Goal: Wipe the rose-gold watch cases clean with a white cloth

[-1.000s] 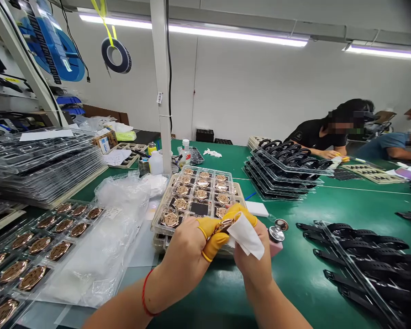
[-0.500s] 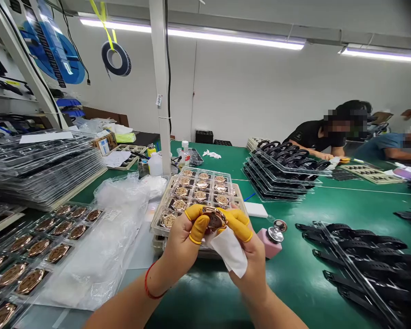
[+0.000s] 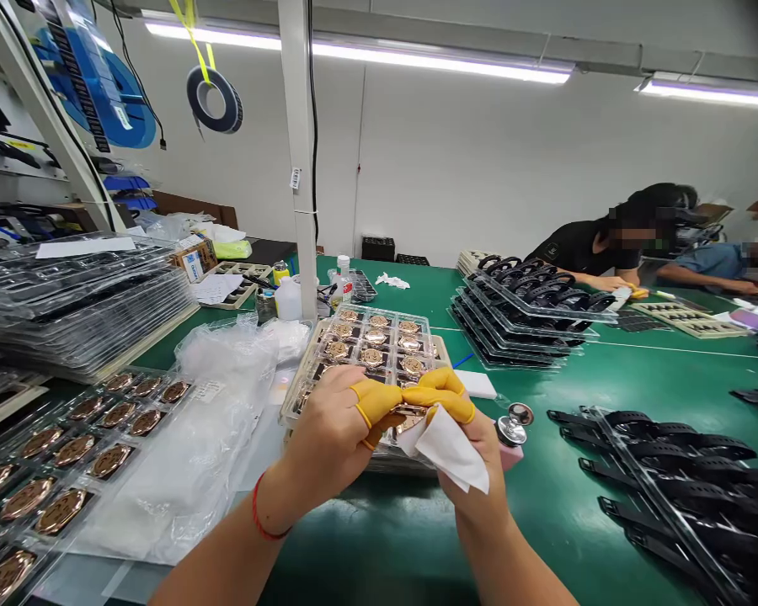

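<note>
Between both hands is a rose-gold watch case (image 3: 410, 412), seen at an angle and partly covered by fingers. My left hand (image 3: 338, 421), in yellow finger cots, is closed on the case's left side. My right hand (image 3: 473, 446), also in yellow finger cots, pinches the right side together with a white wiping cloth (image 3: 455, 450) that hangs below the fingers. Just behind the hands stands a stack of clear trays (image 3: 388, 341) filled with similar rose-gold watch cases.
Left lies another tray of watch cases (image 3: 72, 450) beside plastic bags (image 3: 183, 454). A pink dispenser bottle (image 3: 510, 433) with a metal top stands right of my hands. Black watch straps (image 3: 675, 471) lie in a tray at right, with stacked strap trays (image 3: 524, 316) behind. A co-worker (image 3: 581, 244) sits beyond.
My left hand has turned over, its back now upward, and the watch case has tilted to a flatter, edge-on angle. The cloth has swung right with my right hand.
</note>
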`<state>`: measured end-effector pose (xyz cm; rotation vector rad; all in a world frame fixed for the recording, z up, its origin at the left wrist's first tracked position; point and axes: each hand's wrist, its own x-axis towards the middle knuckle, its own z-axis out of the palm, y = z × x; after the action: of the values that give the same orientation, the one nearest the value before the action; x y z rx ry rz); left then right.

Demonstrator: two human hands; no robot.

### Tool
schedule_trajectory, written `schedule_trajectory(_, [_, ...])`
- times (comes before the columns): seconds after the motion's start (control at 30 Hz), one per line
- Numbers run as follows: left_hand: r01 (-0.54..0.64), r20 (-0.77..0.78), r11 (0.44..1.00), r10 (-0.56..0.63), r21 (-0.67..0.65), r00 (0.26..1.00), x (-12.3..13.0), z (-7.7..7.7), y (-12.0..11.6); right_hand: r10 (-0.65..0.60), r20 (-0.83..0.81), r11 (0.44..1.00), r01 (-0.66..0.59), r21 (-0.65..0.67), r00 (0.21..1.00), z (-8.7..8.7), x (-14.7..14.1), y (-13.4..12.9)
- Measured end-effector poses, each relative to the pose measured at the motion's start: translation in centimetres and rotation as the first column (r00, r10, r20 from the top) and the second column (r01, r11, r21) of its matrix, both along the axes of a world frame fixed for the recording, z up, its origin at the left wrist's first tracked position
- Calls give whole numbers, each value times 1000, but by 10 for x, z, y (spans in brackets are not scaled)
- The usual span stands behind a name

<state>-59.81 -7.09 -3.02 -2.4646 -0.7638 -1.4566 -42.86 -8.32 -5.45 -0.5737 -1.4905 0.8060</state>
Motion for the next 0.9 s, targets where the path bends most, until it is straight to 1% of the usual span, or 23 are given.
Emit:
schedule_trajectory(0.03, [20,22,1000,-21,21,1000,1,-1,1,72,-104,993,-81,-86,992,-1,-2,1])
schedule_trajectory(0.07, [46,34,998,-47,35,998,3,-2,2,130,-187,975,-160,-155,974,-2,-3,1])
schedule_trajectory(0.13, [111,35,993,-113,42,993,4,-5,4,194,-307,927,-276,-253,932,0,-5,-1])
schedule_trajectory(0.17, [145,38,989,-146,33,989,5,-6,5,204,-343,910,-307,-279,917,2,-6,-2])
schedule_trajectory(0.23, [221,79,975,-220,-4,972,6,-9,6,215,-377,891,-339,-301,901,6,-6,-5])
schedule_trajectory(0.33, [331,234,937,-299,-108,925,9,-16,6,256,-380,880,-377,-289,889,9,-3,-8])
schedule_trajectory(0.4, [409,366,891,-320,-197,874,12,-21,5,280,-366,876,-393,-280,887,8,-1,-7])
schedule_trajectory(0.47, [493,483,823,-321,-283,815,15,-24,5,286,-343,876,-388,-284,895,7,2,-5])
schedule_trajectory(0.5, [530,515,785,-326,-319,793,15,-24,5,284,-329,878,-382,-289,901,7,3,-3])
schedule_trajectory(0.53, [551,515,756,-335,-354,789,14,-23,5,280,-314,881,-373,-291,907,7,5,-2])
schedule_trajectory(0.57, [546,480,744,-343,-385,807,13,-21,5,273,-298,887,-360,-290,915,6,6,-1])
schedule_trajectory(0.6, [510,417,760,-344,-403,842,10,-19,6,263,-281,894,-343,-290,923,6,7,0])
schedule_trajectory(0.63, [450,336,799,-329,-400,883,6,-15,6,253,-266,898,-329,-294,930,6,8,1])
schedule_trajectory(0.7, [312,174,891,-268,-329,948,-1,-9,7,259,-247,885,-332,-325,934,7,9,2])
schedule_trajectory(0.73, [262,114,924,-239,-280,964,-5,-6,7,273,-243,870,-347,-349,931,7,9,3])
schedule_trajectory(0.8, [222,33,951,-220,-214,975,-11,-2,7,291,-243,843,-368,-392,925,8,9,2])
schedule_trajectory(0.9, [231,-34,950,-243,-212,969,-16,1,6,280,-211,844,-345,-411,936,11,8,-1])
